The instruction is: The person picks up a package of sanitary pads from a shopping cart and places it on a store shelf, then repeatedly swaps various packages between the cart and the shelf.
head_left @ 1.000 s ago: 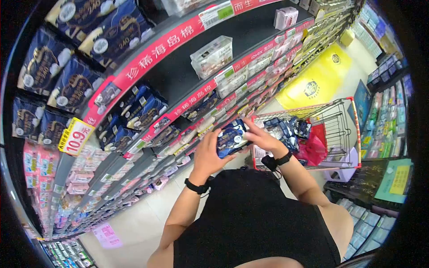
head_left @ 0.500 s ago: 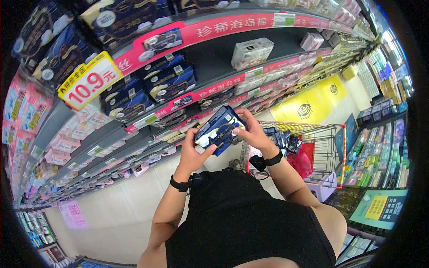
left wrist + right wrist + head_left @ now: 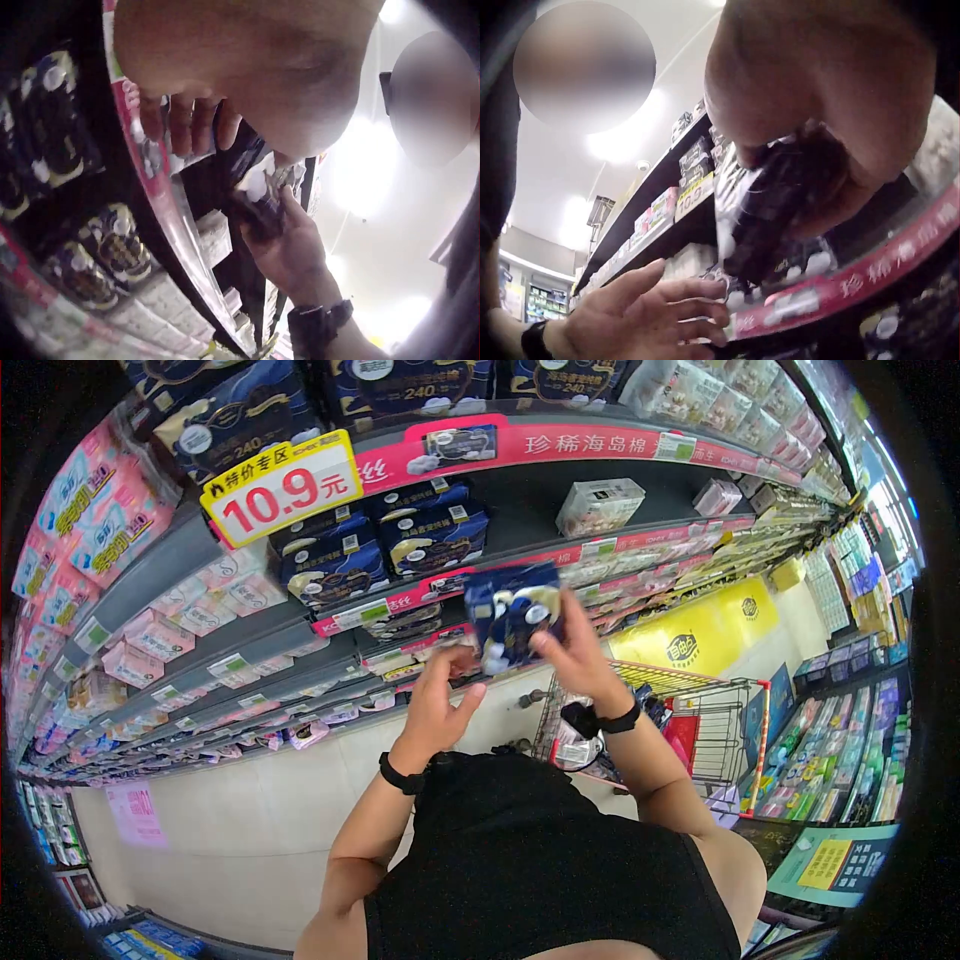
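Observation:
A dark blue soft pack of sanitary pads (image 3: 505,622), with white and gold print, is in front of the chest in the head view. My right hand (image 3: 583,650) holds it by its right side, thumb across the front and fingers behind. To its left is my left hand (image 3: 437,700), relaxed, with the thumb apart from the fingers. In the right wrist view the left hand (image 3: 649,315) shows spread fingers and nothing in them. The left wrist view has the right hand (image 3: 291,251) gripping the pack (image 3: 262,195) from below.
Shelves with similar dark blue packs (image 3: 435,540) curve along the left and front, under a yellow price sign (image 3: 282,490). A wire shopping cart (image 3: 725,735) holding packs and a red item stands at the right. More goods (image 3: 840,750) line the far right.
Both hands held the pack earlier and turned it over. Now the left hand has let go, and the right hand has raised the pack toward the shelf. The view has swung left.

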Demonstrator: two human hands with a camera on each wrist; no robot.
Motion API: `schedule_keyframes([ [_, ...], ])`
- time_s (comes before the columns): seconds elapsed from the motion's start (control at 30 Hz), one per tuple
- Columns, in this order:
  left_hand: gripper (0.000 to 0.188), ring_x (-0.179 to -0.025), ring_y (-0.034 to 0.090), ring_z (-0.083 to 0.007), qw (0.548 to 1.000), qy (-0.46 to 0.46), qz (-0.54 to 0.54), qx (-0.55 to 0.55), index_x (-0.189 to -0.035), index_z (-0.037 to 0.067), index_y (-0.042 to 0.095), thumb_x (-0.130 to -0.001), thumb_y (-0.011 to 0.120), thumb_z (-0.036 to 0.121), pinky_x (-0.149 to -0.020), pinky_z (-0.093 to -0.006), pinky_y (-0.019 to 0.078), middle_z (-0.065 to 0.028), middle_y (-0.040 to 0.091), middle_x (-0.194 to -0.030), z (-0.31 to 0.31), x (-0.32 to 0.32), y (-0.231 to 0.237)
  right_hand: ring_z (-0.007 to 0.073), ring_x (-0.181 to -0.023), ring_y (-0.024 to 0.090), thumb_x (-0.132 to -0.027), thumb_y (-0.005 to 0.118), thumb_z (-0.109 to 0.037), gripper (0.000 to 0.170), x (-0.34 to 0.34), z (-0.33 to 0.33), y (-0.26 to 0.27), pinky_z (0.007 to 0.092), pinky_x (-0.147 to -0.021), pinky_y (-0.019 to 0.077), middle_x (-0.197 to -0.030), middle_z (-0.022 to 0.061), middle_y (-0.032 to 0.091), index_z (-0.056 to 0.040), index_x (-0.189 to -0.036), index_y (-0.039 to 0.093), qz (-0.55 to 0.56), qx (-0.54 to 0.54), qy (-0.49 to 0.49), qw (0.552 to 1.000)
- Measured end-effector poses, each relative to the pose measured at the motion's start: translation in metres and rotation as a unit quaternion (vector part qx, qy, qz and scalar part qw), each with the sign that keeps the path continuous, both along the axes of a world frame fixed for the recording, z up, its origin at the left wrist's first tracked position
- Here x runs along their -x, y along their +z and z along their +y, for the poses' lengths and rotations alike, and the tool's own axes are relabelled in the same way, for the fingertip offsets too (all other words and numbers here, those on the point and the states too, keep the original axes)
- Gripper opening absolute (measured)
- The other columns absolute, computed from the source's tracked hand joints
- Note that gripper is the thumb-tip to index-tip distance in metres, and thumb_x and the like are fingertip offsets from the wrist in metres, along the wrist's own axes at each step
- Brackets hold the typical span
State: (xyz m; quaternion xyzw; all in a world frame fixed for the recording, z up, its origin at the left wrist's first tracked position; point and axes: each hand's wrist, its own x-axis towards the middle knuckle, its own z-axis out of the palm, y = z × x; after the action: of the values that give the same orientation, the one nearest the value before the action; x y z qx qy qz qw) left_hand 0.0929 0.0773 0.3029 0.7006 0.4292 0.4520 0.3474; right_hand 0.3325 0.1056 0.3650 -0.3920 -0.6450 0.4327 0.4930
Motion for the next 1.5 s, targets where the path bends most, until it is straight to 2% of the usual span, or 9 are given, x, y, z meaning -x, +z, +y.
schedule_keyframes([
  [0.13,0.042,-0.114,0.057,-0.0362,0.963,0.106,0.1,-0.228,-0.117,0.004,0.062,-0.082,0.075,0.024,-0.101,-0.0472,0.041,-0.0148,0.062,-0.118,0.02,0.018,0.05,0.0306,-0.114,0.064,-0.09,0.073,-0.007,0.059,-0.019,0.03,0.034,0.0396,-0.098,0.049,-0.124,0.0218,0.062,0.004,-0.141,0.046,-0.124,-0.191,-0.151,0.962],
  [0.3,0.046,-0.12,0.055,-0.034,0.894,0.2,0.219,-0.336,-0.117,0.008,0.063,-0.077,0.077,0.025,-0.104,-0.0484,0.0371,-0.0129,0.061,-0.125,0.059,0.051,0.103,0.0427,-0.115,0.059,-0.084,0.072,-0.001,0.057,-0.011,0.058,0.075,0.0448,-0.1,0.0472,-0.125,0.0231,0.061,-0.0002,-0.137,0.051,-0.277,-0.333,-0.205,0.878],
  [0.53,0.069,-0.132,0.05,-0.0352,0.822,0.292,0.382,-0.305,-0.134,0.009,0.061,-0.08,0.074,0.051,-0.112,-0.0614,0.0307,-0.0154,0.056,-0.14,0.098,0.074,0.123,0.0467,-0.115,0.057,-0.083,0.071,-0.002,0.053,0.014,0.12,0.088,0.05,-0.099,0.047,-0.124,0.0241,0.061,0.001,-0.133,0.054,-0.367,-0.452,-0.23,0.78],
  [0.7,0.081,-0.135,0.049,-0.0379,0.817,0.274,0.441,-0.25,-0.14,0.009,0.057,-0.083,0.066,0.065,-0.112,-0.067,0.028,-0.0158,0.055,-0.144,0.102,0.074,0.105,0.0468,-0.111,0.058,-0.087,0.07,-0.013,0.041,0.044,0.167,0.092,0.0502,-0.094,0.0477,-0.118,0.0232,0.064,-0.004,-0.126,0.06,-0.396,-0.439,-0.168,0.789],
  [0.8,0.081,-0.134,0.05,-0.0378,0.82,0.273,0.437,-0.249,-0.139,0.008,0.057,-0.083,0.067,0.065,-0.112,-0.0678,0.0276,-0.0159,0.056,-0.143,0.103,0.075,0.102,0.0439,-0.106,0.061,-0.09,0.067,-0.021,0.032,0.079,0.179,0.104,0.0489,-0.088,0.0497,-0.111,0.0211,0.065,-0.006,-0.118,0.064,-0.537,-0.431,-0.185,0.701],
  [0.93,0.079,-0.134,0.05,-0.0386,0.816,0.274,0.44,-0.257,-0.14,0.008,0.057,-0.085,0.067,0.063,-0.111,-0.0687,0.0277,-0.0171,0.057,-0.142,0.104,0.077,0.1,0.0377,-0.096,0.064,-0.089,0.063,-0.026,0.016,0.123,0.209,0.102,0.0517,-0.077,0.0489,-0.092,0.0154,0.068,-0.0103,-0.09,0.063,-0.5,-0.413,-0.065,0.758],
  [0.97,0.078,-0.133,0.05,-0.0388,0.815,0.27,0.447,-0.252,-0.141,0.007,0.057,-0.085,0.067,0.062,-0.11,-0.0689,0.028,-0.0177,0.057,-0.142,0.103,0.077,0.102,0.0376,-0.106,0.064,-0.092,0.062,-0.031,0.024,0.132,0.215,0.104,0.0525,-0.089,0.0494,-0.105,0.0186,0.069,-0.0108,-0.104,0.068,-0.548,-0.326,-0.021,0.77],
  [1.03,0.079,-0.133,0.05,-0.0384,0.814,0.271,0.444,-0.259,-0.141,0.007,0.056,-0.085,0.067,0.062,-0.11,-0.0692,0.028,-0.0176,0.057,-0.142,0.103,0.079,0.102,0.0376,-0.107,0.064,-0.092,0.062,-0.031,0.025,0.146,0.222,0.108,0.0523,-0.09,0.0492,-0.107,0.0188,0.069,-0.0109,-0.105,0.068,-0.552,-0.273,0.032,0.787],
  [1.5,0.081,-0.134,0.05,-0.0386,0.822,0.256,0.437,-0.26,-0.143,0.006,0.053,-0.082,0.071,0.057,-0.112,-0.0684,0.0239,-0.0168,0.055,-0.145,0.099,0.081,0.101,0.0378,-0.116,0.061,-0.095,0.061,-0.033,0.032,0.185,0.237,0.1,0.0505,-0.099,0.0473,-0.119,0.0207,0.067,-0.0114,-0.117,0.068,-0.5,-0.319,0.127,0.795],
])
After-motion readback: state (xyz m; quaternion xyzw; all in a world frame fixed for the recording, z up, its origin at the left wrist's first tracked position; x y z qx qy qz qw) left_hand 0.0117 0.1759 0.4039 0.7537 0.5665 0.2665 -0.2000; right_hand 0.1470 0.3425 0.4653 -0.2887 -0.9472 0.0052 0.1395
